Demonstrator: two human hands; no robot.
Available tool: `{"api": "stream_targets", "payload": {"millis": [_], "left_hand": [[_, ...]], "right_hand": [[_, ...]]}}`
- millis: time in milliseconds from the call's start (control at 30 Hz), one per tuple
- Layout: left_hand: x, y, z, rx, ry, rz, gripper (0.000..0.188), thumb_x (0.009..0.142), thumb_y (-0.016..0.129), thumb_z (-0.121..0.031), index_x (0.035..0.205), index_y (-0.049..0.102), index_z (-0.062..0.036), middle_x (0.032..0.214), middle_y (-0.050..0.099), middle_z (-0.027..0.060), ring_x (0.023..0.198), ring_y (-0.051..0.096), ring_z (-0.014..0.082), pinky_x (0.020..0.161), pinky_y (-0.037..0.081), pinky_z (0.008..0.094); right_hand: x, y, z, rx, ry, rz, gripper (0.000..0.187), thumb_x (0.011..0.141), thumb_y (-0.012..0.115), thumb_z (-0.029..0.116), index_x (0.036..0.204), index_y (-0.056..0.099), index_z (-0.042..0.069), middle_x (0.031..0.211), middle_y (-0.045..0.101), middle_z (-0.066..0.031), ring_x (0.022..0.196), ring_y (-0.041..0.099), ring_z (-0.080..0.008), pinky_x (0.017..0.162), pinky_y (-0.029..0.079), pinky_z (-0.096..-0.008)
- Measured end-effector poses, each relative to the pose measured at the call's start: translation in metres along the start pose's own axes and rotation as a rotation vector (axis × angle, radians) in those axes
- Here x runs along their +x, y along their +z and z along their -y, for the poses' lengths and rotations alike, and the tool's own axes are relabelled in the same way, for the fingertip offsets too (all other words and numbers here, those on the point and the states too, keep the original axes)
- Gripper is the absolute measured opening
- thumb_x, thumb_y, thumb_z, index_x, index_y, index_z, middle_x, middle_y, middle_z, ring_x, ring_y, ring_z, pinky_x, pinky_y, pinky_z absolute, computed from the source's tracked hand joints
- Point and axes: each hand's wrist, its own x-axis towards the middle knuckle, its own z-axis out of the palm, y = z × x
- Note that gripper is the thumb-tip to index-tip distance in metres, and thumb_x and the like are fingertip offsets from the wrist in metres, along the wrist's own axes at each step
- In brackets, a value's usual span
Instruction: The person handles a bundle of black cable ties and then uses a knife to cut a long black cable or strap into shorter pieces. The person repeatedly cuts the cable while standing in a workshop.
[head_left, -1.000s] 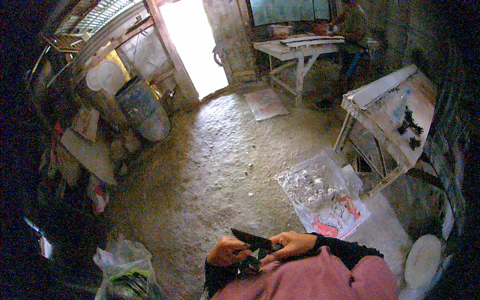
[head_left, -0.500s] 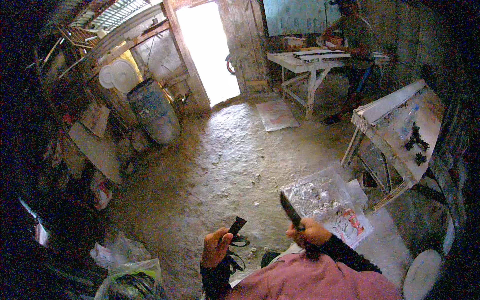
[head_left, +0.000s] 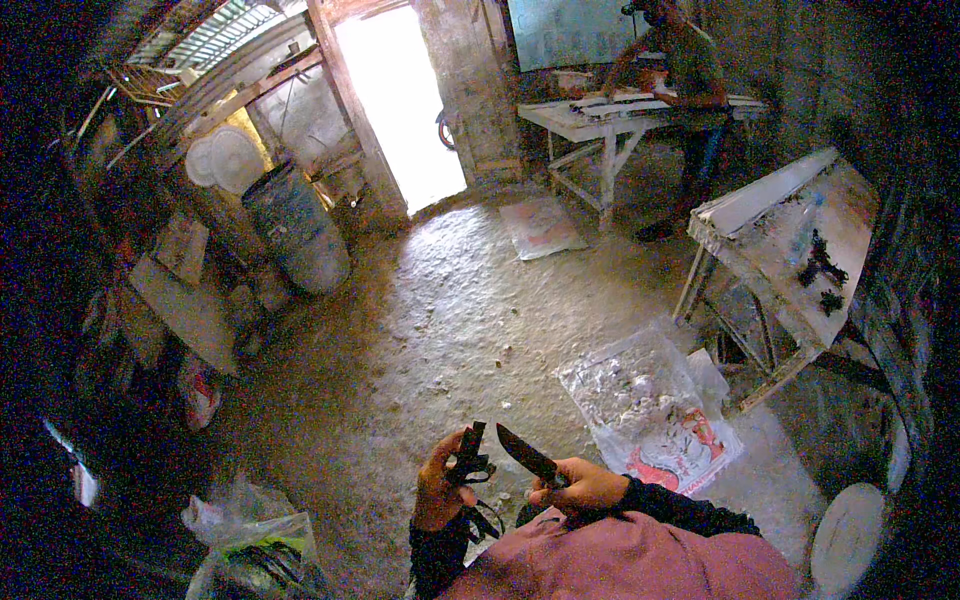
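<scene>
My right hand (head_left: 588, 485) is closed around the handle of a knife (head_left: 524, 454), its dark blade pointing up and to the left. In my left hand (head_left: 438, 488) is a black piece with thin looped parts (head_left: 469, 456), gripped between thumb and fingers; its exact kind is too dark to make out. The blade tip is close to the black piece, with a small gap visible between them. More thin black loops hang below my left hand. Both hands are low in the head view, in front of a pink garment over my lap.
A flattened sack with whitish scraps (head_left: 640, 400) lies on the floor ahead right. Beyond it stands a table (head_left: 745, 215) bearing black pieces. Another person (head_left: 690, 80) works at a far white table (head_left: 570, 122). A plastic bag (head_left: 255, 545) sits left, a barrel (head_left: 298, 228) farther back.
My right hand has moved left and slightly down, bringing the knife near the black piece. The blade is tilted farther left. My left hand has turned the piece more upright.
</scene>
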Motion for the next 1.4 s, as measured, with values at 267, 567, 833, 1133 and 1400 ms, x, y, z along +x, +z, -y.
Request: {"api": "stream_targets", "payload": {"millis": [267, 567, 833, 1133, 1400], "left_hand": [[-0.002, 0.002, -0.006, -0.160, -0.072, -0.069, 0.105, 0.042, 0.071, -0.058, 0.124, 0.033, -0.0039, 0.113, 0.045, 0.0051, 0.090, 0.051, 0.0154, 0.074, 0.043, 0.0263], [-0.006, 0.010, 0.012, -0.060, 0.086, -0.074, 0.053, 0.074, 0.058, -0.045, 0.103, 0.041, -0.0042, 0.094, 0.050, 0.0044, 0.076, 0.048, 0.0108, 0.064, 0.040, 0.0228], [-0.009, 0.029, -0.006, 0.069, -0.051, -0.030, 0.027, 0.085, 0.048, -0.029, 0.097, 0.043, -0.0058, 0.070, 0.046, -0.0011, 0.058, 0.041, 0.0068, 0.049, 0.035, 0.0218], [-0.029, 0.081, 0.013, 0.143, -0.266, 0.308, 0.021, 0.087, 0.043, -0.021, 0.097, 0.050, -0.0028, 0.071, 0.056, 0.0059, 0.054, 0.045, 0.0119, 0.049, 0.038, 0.0263], [-0.055, 0.157, 0.008, 0.212, -0.089, 0.560, 0.022, 0.086, 0.044, -0.020, 0.088, 0.051, 0.0005, 0.070, 0.056, 0.0101, 0.060, 0.047, 0.0148, 0.055, 0.041, 0.0302]], "right_hand": [[-0.003, 0.002, -0.002, -0.005, 0.002, -0.015, 0.025, 0.076, 0.063, 0.031, 0.076, 0.050, 0.009, 0.053, 0.045, 0.0044, 0.045, 0.043, -0.0052, 0.040, 0.033, -0.0211], [-0.020, 0.005, 0.000, -0.039, 0.150, -0.015, 0.029, 0.078, 0.059, 0.035, 0.078, 0.050, 0.008, 0.057, 0.044, 0.0053, 0.051, 0.042, -0.0037, 0.044, 0.032, -0.0207], [-0.035, -0.005, -0.030, -0.171, -0.057, 0.075, 0.028, 0.080, 0.057, 0.032, 0.084, 0.052, 0.005, 0.068, 0.048, 0.0066, 0.063, 0.042, -0.0033, 0.053, 0.035, -0.0206], [-0.108, 0.003, -0.031, -0.043, -0.018, -0.009, 0.027, 0.081, 0.057, 0.029, 0.090, 0.053, 0.004, 0.073, 0.052, 0.0022, 0.071, 0.044, -0.0055, 0.062, 0.038, -0.0222], [-0.176, 0.020, 0.003, -0.119, 0.154, -0.368, 0.031, 0.079, 0.056, 0.038, 0.086, 0.052, 0.008, 0.056, 0.042, 0.0052, 0.048, 0.041, -0.0047, 0.041, 0.031, -0.0208]]}}
